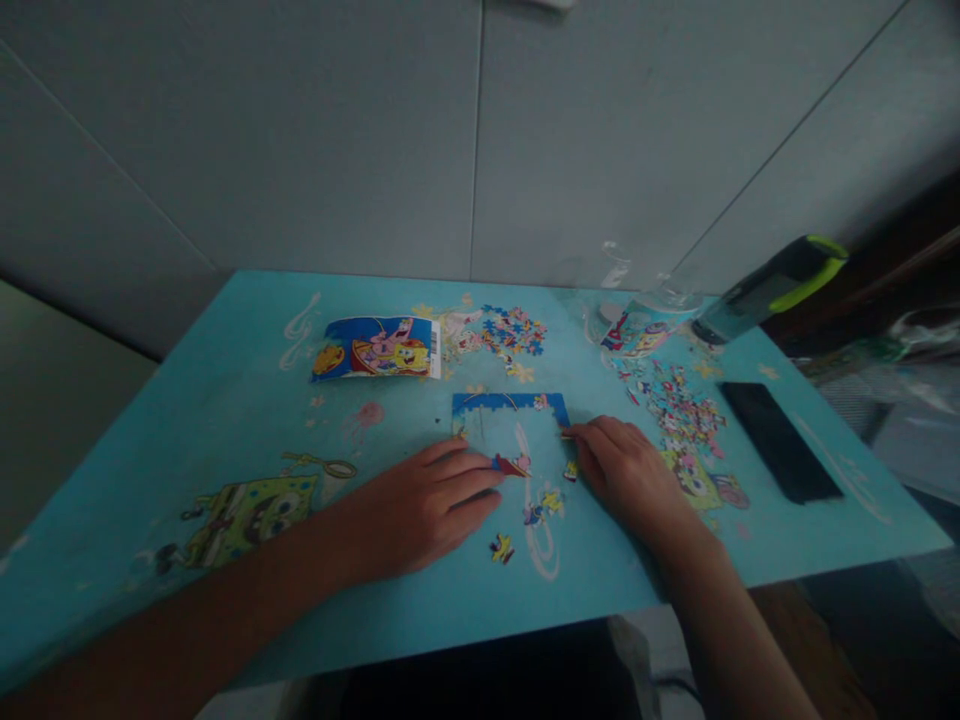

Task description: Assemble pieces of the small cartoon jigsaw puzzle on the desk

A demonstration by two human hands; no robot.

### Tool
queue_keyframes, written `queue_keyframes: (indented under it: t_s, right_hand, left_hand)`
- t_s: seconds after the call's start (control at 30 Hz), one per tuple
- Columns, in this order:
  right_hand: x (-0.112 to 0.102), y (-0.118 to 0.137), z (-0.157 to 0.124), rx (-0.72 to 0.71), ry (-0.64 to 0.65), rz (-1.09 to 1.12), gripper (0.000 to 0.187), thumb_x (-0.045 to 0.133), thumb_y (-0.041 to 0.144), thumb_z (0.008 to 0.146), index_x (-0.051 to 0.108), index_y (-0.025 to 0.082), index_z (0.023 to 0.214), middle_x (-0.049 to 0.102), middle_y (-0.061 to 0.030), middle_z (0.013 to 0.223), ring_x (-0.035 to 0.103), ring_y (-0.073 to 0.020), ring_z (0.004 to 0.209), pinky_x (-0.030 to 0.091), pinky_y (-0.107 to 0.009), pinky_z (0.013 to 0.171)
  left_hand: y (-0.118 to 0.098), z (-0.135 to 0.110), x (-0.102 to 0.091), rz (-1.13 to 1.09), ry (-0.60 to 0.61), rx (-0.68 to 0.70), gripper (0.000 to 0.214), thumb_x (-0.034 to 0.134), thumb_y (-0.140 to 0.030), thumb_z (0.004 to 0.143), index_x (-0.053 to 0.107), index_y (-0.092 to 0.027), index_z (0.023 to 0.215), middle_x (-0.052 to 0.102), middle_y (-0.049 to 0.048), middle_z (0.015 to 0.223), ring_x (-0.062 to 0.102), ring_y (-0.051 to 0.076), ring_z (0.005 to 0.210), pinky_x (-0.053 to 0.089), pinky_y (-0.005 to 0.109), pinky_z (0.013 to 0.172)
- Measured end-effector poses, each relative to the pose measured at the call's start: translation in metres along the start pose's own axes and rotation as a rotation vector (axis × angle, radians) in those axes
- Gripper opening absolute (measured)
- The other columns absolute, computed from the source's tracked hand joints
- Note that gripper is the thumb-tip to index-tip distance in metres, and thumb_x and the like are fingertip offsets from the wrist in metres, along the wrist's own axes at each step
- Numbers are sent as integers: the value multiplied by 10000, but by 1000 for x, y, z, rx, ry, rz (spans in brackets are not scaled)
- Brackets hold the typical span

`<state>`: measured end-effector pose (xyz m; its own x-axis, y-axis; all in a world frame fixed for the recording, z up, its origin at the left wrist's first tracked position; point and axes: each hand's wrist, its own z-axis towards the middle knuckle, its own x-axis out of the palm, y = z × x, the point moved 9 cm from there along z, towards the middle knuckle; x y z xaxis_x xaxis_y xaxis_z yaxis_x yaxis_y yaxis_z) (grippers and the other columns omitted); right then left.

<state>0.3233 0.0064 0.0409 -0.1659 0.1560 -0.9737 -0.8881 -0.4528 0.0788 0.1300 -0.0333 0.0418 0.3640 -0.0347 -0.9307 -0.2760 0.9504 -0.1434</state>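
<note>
A blue jigsaw border lies on the table, joined along its top with short sides running down. At the lower end of its right side, my right hand pinches a small puzzle piece between thumb and fingertips. My left hand rests palm down by the border's left side, fingers stretched out, close to a red and blue joined piece. Loose yellow pieces lie between and below the hands: one piece nearest me, a small cluster, and another piece beside my right fingers.
Behind the border lie a picture pouch and a pile of blue pieces. To the right are a scattered pile of pieces, a black phone, a clear plastic container and a dark bottle. A wall bounds the table behind.
</note>
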Motion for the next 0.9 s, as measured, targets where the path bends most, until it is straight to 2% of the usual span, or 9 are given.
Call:
queue_keyframes:
  t_s: [0.2, 0.4, 0.53, 0.63, 0.77, 0.9]
  right_hand:
    - [0, -1, 2, 21, -11, 17, 222, 514, 164, 1012, 688, 159, 1150, 692, -109, 978, 642, -255, 903, 483, -381, 865]
    - [6, -14, 13, 149, -20, 216, 166, 520, 197, 1006, 684, 175, 1016, 690, -85, 930, 663, -223, 833, 504, -335, 800]
    - [-3, -26, 9, 172, -125, 301, 186, 514, 207, 1011, 696, 195, 1050, 716, -66, 962, 686, -209, 861, 517, -320, 809]
    - [-14, -45, -4, 236, -215, 202, 221, 522, 218, 1007, 719, 186, 1101, 728, -88, 1009, 694, -235, 909, 529, -356, 855]
    - [-14, -58, -15, 229, -130, -3, 284, 516, 272, 1023, 748, 184, 1162, 717, -115, 1030, 680, -279, 932, 533, -421, 875]
    - [-15, -61, -24, 231, -77, -39, 317, 518, 331, 1034, 761, 206, 1194, 690, -120, 1064, 675, -279, 925, 546, -431, 861]
  left_hand:
    - [0, 1, -2, -2, 0, 6, 246, 512, -166, 1031, 651, -145, 1234, 655, 99, 1327, 558, 258, 1278, 384, 515, 1170]
    - [-1, 2, -3, 1, 1, 9, 231, 521, -167, 1031, 666, -147, 1210, 669, 101, 1309, 573, 253, 1268, 396, 505, 1169]
    - [-1, 3, -6, 8, -3, 11, 232, 543, -168, 1021, 667, -141, 1216, 678, 111, 1290, 585, 257, 1264, 404, 504, 1164]
    - [-2, 4, -9, 3, -33, 28, 222, 559, -158, 1008, 675, -141, 1197, 686, 114, 1274, 602, 254, 1244, 428, 494, 1141]
    - [-3, 4, -12, 5, -73, 43, 225, 559, -155, 1006, 676, -152, 1198, 695, 115, 1264, 614, 248, 1231, 443, 481, 1123]
    - [-4, 4, -12, 29, -78, 51, 222, 537, -165, 1022, 677, -152, 1194, 693, 115, 1275, 615, 245, 1225, 443, 476, 1123]
